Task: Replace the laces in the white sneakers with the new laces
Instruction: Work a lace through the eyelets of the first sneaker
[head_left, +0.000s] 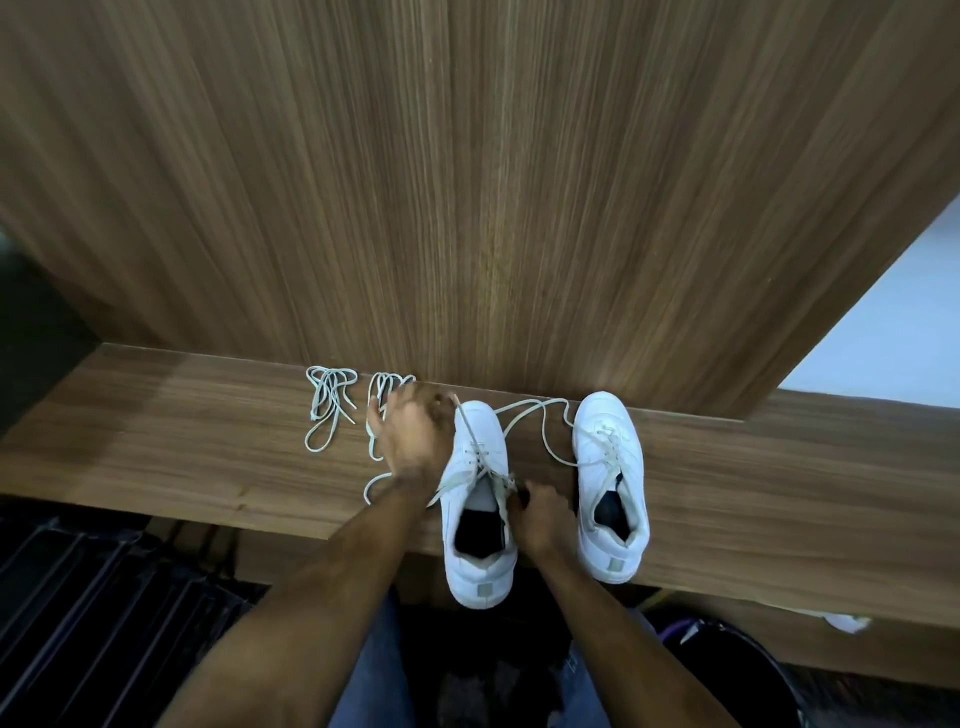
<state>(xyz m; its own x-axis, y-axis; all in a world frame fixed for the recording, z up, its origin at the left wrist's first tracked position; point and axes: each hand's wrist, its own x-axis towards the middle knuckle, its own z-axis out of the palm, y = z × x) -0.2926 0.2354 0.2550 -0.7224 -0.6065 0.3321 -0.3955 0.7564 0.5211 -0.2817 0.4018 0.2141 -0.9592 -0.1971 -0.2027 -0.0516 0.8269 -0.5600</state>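
My left hand reaches forward, its grip pinching the lace taut off the left sneaker, heel overhanging the worktop's near edge. My right hand curls against its collar; that grip I cannot tell.

Wooden shelf, brown grain running left to right, spans the width of the view. Wooden panel stands upright along the shelf's far edge, grain vertical, filling most of the upper view. White wall shows past the panel's right edge. Dark gap at the shelf's far-left corner. Below the shelf's near edge, left: black ribbed mat. Below the near edge, right: dark round bin with a purple streak at its rim, partly cut off. Small white scrap beside a lower wooden ledge. Blue jeans at bottom centre.
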